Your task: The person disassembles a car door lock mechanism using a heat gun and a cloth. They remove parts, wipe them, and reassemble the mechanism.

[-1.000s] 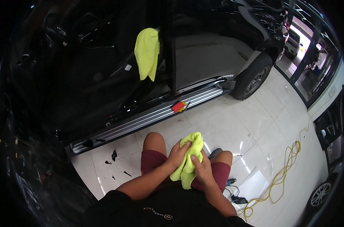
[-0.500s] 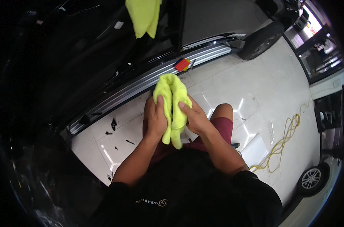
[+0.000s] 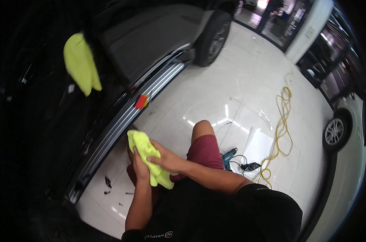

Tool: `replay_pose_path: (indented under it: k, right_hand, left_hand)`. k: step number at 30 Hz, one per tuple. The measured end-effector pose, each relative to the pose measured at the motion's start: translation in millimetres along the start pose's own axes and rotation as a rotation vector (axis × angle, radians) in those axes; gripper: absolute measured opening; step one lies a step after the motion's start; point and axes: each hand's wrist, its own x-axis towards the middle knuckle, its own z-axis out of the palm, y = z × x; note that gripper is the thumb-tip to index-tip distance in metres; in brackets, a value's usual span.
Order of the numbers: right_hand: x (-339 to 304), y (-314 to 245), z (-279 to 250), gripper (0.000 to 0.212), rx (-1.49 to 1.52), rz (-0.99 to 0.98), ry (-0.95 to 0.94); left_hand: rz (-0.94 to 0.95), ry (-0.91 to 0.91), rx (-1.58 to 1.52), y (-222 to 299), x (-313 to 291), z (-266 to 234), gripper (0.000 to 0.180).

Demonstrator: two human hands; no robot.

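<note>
A folded yellow-green microfibre cloth is held over my lap. My left hand grips its near-left side with the thumb up along it. From the right, my right hand is closed on the cloth, thumb lying on top. The lower end of the cloth hangs down toward my shirt. Beyond it, red and yellow squeegees rest on the silver running board of a black car. A second yellow-green cloth hangs on the dark car side at the upper left.
To my right on the tiled floor lie a teal heat gun, a white sheet, a crumpled black piece and a coiled yellow cord. Black scraps are scattered at left. A light-coloured car stands far right.
The view has turned right, bringing the heat gun and more floor into sight. Both hands have kept hold of the cloth, which is now more bunched and tilted.
</note>
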Motion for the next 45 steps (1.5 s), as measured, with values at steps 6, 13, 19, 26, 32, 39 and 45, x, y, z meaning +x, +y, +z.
replay_pose_path:
  k: [6,13,19,26,32,39,45]
  right_hand:
    - [-13.6,-9.2,-49.0,0.026,0.285,0.201,0.248]
    - [-11.7,-5.2,-53.4,0.034,0.096,0.105,0.195]
    - [12.0,-18.6,-38.7,0.033,0.209,0.218,0.231]
    - [7.7,-35.0,-36.5,0.048,0.208,0.05,0.084]
    - [37.4,-50.6,-35.2,0.03,0.127,0.108,0.298]
    - [31.6,-42.9,-54.0,0.043,0.752,0.381,0.072]
    - [25.6,-28.8,-29.2,0.041,0.0,-0.024,-0.009]
  left_hand:
    - [-0.124,-0.26,-0.014,-10.4,-8.2,59.6,0.051]
    - [-0.106,-0.186,0.096,-7.7,14.6,65.9,0.052]
    - [0.129,-0.147,0.201,23.0,-16.3,71.9,0.047]
    - [-0.047,-0.139,-0.016,45.6,32.0,65.1,0.048]
    - [0.047,-0.095,-0.047,39.4,14.6,68.9,0.049]
    - [-0.263,-0.087,-0.347,51.1,14.5,27.3,0.047]
    - [0.033,-0.061,0.184,50.9,4.0,53.5,0.046]
